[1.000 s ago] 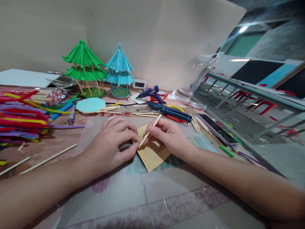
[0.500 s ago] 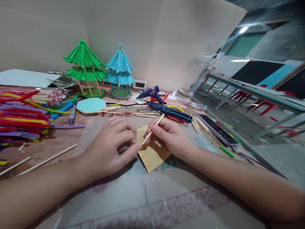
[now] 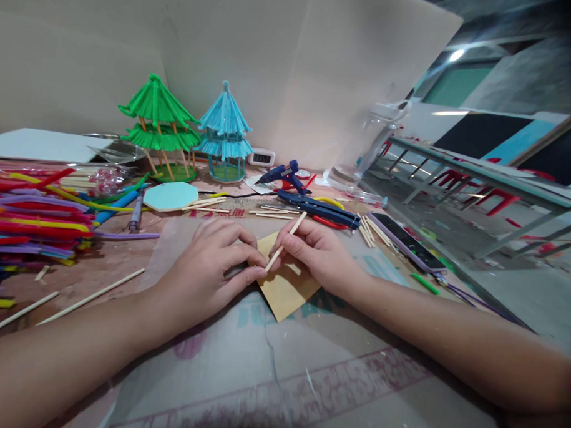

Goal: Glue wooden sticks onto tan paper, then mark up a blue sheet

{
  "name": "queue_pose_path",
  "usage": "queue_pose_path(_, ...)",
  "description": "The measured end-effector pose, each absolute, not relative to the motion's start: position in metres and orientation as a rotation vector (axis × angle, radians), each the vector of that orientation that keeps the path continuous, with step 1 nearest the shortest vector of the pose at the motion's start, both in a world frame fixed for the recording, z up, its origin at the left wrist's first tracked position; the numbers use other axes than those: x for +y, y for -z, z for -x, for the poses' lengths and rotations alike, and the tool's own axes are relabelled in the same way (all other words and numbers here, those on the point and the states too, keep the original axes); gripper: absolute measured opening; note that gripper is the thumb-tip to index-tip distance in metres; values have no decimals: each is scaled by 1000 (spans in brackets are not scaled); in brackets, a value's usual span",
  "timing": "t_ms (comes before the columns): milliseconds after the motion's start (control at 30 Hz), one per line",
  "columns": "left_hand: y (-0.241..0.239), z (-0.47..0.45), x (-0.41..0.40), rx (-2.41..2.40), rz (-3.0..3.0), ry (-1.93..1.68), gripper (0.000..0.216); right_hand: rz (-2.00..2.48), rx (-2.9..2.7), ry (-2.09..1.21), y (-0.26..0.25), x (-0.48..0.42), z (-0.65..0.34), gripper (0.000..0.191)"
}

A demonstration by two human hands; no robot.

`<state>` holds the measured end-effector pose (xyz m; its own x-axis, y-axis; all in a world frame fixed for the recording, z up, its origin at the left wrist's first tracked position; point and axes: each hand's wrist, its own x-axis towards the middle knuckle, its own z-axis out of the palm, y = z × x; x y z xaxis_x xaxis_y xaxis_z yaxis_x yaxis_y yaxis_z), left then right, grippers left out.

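Observation:
My right hand pinches a short, pale wooden stick between thumb and fingers, the stick slanting from upper right to lower left. The thumb and forefinger of my left hand close on the stick's lower end; the exact contact is hard to see. Beneath both hands lies a tan square sheet like stiff paper, one corner towards me. My right fingers cover part of it.
Behind stand a green pavilion model and a blue one. A glue gun, pliers, a phone and loose sticks lie beyond my right hand. Colourful pipe cleaners are heaped at left, near a light-blue octagon.
My left thumb and forefinger have come together at the lower end of the stick. My right hand and the stick have hardly moved.

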<state>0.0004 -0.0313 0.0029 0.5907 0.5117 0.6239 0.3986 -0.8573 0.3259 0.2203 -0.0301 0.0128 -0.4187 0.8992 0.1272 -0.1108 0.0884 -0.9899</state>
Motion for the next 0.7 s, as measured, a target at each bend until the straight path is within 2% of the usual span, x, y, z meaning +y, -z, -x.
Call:
queue_pose_path(567,-3,0,-31,744,-2679,-1129,13,828,-1541,-1460,-12,-29,-220,30)
queue_pose_path(700,-1,-1,-31,802,-2672,-1087,13,875,-1600,-1366,-15,-32,-222,28)
